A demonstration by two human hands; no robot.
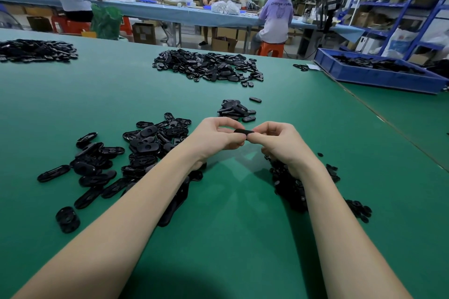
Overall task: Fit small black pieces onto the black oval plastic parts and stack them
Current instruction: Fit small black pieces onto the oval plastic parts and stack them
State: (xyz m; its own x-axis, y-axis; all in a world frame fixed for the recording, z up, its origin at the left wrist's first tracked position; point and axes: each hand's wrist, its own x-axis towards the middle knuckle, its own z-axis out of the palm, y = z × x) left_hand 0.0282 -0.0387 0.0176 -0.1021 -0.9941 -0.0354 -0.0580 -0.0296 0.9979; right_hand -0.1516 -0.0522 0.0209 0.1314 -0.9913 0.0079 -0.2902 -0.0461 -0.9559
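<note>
Both my hands meet above the middle of the green table. My left hand and my right hand pinch one black oval part between their fingertips, held edge-on. Loose oval parts lie spread to the left, partly under my left forearm. A heap of small black pieces lies under my right wrist and forearm. Just beyond my hands sits a small stack of oval parts.
A large pile of black parts lies further back, another pile at the far left. A blue bin with black parts stands at the right rear. People work at a long blue bench beyond the table.
</note>
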